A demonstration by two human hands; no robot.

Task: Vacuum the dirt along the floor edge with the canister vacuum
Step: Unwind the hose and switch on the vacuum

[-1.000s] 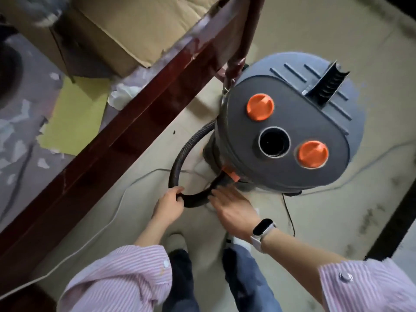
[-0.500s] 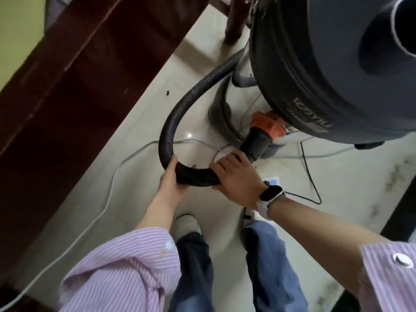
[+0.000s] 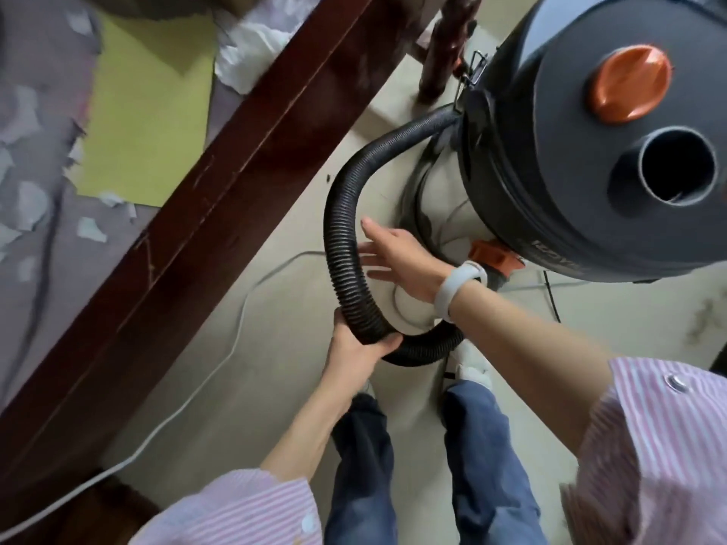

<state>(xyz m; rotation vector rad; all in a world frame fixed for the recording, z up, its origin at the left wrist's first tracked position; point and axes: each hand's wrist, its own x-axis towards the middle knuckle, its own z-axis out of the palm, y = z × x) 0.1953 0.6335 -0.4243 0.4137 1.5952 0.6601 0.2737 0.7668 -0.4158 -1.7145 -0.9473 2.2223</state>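
The vacuum (image 3: 590, 151) stands on the floor (image 3: 275, 387) beside the dark wooden desk (image 3: 196, 190). Its black hose (image 3: 342, 245) loops out in front of the vacuum. The left hand (image 3: 354, 356) grips the hose's low bend; the right hand (image 3: 397, 261), fingers spread, holds nothing, just beside the hose. This looks like setup: the nozzle end, unseen, must be found next

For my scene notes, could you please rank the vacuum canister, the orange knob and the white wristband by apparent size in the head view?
1. vacuum canister
2. orange knob, though nearer the camera
3. white wristband
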